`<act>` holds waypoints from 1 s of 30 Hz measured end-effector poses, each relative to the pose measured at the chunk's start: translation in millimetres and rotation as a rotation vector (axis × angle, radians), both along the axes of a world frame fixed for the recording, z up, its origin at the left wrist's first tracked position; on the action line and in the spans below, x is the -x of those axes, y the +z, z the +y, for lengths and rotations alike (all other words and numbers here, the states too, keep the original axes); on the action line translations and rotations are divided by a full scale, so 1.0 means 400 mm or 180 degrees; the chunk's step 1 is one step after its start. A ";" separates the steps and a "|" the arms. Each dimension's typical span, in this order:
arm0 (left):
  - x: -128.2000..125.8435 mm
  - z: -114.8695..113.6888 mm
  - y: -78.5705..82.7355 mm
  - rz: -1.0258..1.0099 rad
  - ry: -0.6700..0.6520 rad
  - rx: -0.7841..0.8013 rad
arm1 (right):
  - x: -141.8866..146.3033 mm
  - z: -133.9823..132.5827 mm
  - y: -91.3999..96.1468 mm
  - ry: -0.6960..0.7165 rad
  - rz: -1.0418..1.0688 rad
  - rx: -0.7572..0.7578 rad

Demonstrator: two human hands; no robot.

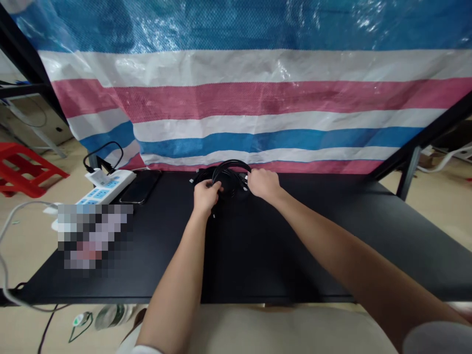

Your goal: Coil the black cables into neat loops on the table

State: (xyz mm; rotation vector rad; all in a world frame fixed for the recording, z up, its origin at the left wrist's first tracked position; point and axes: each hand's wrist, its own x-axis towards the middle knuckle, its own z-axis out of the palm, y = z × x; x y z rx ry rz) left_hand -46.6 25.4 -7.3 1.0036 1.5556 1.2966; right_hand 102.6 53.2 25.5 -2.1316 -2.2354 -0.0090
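Red plastic stool (22, 169) is sitting on the floor far left of the cable coil (229, 178), well apart from it. White power strip (105, 189) is lying left of the coil on the table (258, 246), near the back-left corner. It is carrying a white adapter (96, 176) in one socket, with a thin black lead looping up from it. Dark glossy phone (140, 187) is lying flat between the strip and the coil, just beside the strip.

Left hand (206, 194) is gripping the coil's near-left side. Its fingers are curling shut on the strands, thumb lying across the top. Coil is sitting at the table's far edge, centre. It is a bundle of thin black round cables wound into loose loops, with a few small light connector tips sticking out. The upper loops are arching up between the two hands.

Right hand (263, 183) is closing on the coil's right side. Knuckles are facing up and the fingers are pressing together and folding down over the strands. The fingertips are hiding behind the hand.

Table top is showing matte black and flat. Behind the coil a woven plastic tarp (258, 98) is hanging in blue, white and red stripes, shiny and wrinkled. Black metal frame (409, 172) is running down right of the coil.
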 end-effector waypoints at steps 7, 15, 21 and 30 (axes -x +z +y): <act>0.073 0.027 -0.005 -0.0437 0.0597 -0.0060 | 0.102 0.093 0.017 0.0175 0.0162 0.0374; 0.081 0.020 -0.024 0.1819 0.0621 0.0236 | 0.148 0.131 -0.032 0.0514 -0.0201 0.0305; 0.031 -0.008 -0.014 0.2980 0.0419 -0.0430 | 0.148 0.151 -0.041 0.0434 -0.0214 0.0403; -0.015 -0.017 -0.020 0.3248 -0.1234 -0.0557 | 0.114 0.141 -0.049 0.0676 0.0255 -0.0138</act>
